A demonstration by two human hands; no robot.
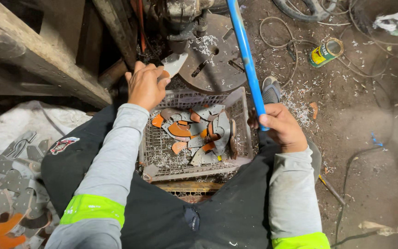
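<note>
My left hand (pixel 144 85) is closed on a flat curved metal piece (pixel 175 63) and holds it under the head of a drill press (pixel 183 20), above its round table (pixel 217 55). My right hand (pixel 279 127) grips a long blue handle (pixel 247 60) that rises toward the machine. Between my knees stands a grey plastic crate (pixel 240 99) with several curved metal blades, grey and orange, and metal shavings.
A heap of similar grey and orange blades (pixel 10 193) lies on a white sack at the left. A tin can (pixel 325 51), loose wires and shavings lie on the dirt floor at the right. A wooden beam (pixel 38 55) runs along the upper left.
</note>
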